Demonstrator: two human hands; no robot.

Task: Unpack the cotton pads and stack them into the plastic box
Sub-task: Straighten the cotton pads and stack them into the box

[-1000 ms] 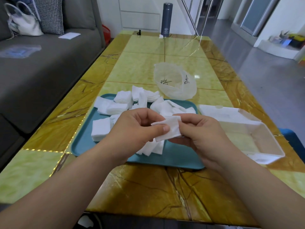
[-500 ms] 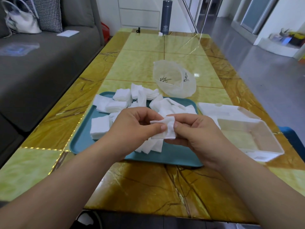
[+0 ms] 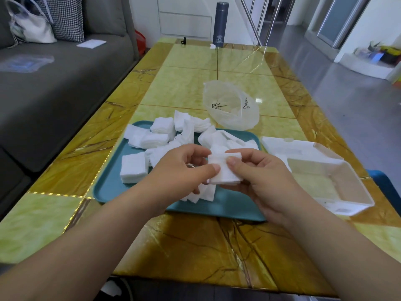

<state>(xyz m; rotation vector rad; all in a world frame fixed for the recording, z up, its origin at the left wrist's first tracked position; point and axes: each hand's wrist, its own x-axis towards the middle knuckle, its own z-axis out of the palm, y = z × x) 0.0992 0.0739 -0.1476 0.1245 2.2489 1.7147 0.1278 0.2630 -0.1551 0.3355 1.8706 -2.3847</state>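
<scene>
1. White pads (image 3: 225, 170), a small squared stack, sit between my two hands, held above the near half of the tray (image 3: 227, 205).
2. My left hand (image 3: 180, 168) pinches the stack's left edge, thumb on top and fingers curled beneath.
3. My right hand (image 3: 260, 177) grips the right side, thumb pressed on the top pad and fingers cupped under it.
4. Across the teal tray lie loose pads (image 3: 156, 137), some in neat bundles and some toppled. One thick block (image 3: 133, 168) rests near the tray's left edge.
5. A few more pads lie on the tray right under my hands, partly hidden by them.
6. On the bench (image 3: 195, 246), just right of the tray, I see the clear box (image 3: 325, 181) standing open. Its white lid (image 3: 288, 146) lies at its far side.
7. Just beyond the tray's far edge sits the crumpled clear bag (image 3: 230, 105), with black writing on it and its mouth facing me.
8. At the bench's far end stands a dark flask (image 3: 219, 25). To the left is a grey sofa (image 3: 54, 83) with a white handbag (image 3: 32, 27) on it.
</scene>
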